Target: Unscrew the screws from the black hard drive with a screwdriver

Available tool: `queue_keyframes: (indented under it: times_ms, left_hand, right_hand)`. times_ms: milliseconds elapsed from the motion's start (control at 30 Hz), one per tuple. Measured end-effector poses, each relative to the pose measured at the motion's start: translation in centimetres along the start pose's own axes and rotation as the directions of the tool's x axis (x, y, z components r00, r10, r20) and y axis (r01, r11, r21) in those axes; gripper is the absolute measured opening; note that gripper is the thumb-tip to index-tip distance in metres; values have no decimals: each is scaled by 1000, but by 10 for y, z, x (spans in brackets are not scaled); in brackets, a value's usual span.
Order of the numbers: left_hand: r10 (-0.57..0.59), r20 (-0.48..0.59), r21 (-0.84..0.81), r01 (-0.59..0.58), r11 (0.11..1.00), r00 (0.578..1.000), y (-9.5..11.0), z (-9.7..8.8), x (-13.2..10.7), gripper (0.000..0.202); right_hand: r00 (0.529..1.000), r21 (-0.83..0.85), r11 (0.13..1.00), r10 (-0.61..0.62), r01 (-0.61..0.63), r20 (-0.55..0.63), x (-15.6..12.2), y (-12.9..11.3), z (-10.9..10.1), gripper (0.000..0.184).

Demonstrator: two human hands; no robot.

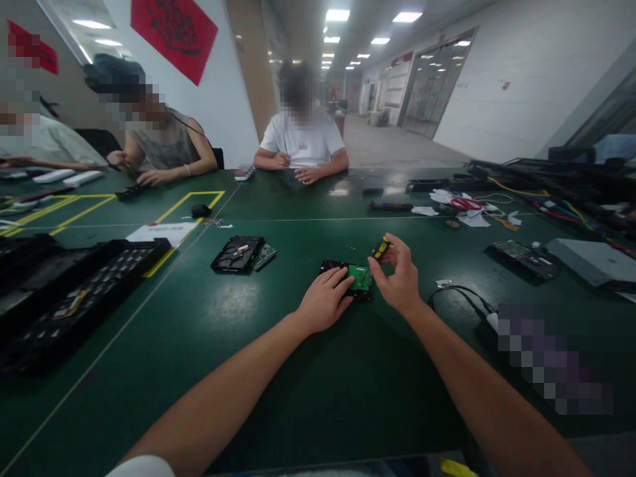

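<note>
A hard drive [358, 278] with a green circuit board lies on the green table in front of me. My left hand [325, 298] rests over its left part, fingers across the top and thumb along the near edge, holding it down. In my right hand [399, 275] is a screwdriver with a yellow and black handle [381, 248], gripped between thumb and fingers above the drive's right side. The screwdriver's tip is too small to make out. Just beyond the drive lie several tiny bits [352, 248], perhaps screws.
Left of the drive are an opened black drive casing [238, 254] and a loose circuit board [265, 257]. A long black slotted tray [99, 291] lies further left. On the right are another hard drive [521, 258], a grey box [593, 262] and a black cable [462, 289]. Several people sit across the table.
</note>
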State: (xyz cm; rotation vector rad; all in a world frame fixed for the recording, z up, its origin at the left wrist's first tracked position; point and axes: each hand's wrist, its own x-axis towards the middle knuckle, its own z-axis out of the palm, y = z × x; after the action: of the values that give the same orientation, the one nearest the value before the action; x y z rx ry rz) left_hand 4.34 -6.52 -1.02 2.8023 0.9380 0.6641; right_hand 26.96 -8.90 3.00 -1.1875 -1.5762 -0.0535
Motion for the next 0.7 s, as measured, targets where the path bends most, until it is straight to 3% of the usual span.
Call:
queue_keyframes:
  times_ms: [700]
  left_hand:
    - [-14, -1, 33, 14, 999, 1000, 3, -1, 0, 49]
  right_hand:
    - [999, -24, 999, -34, 34, 9, -1, -5, 1, 61]
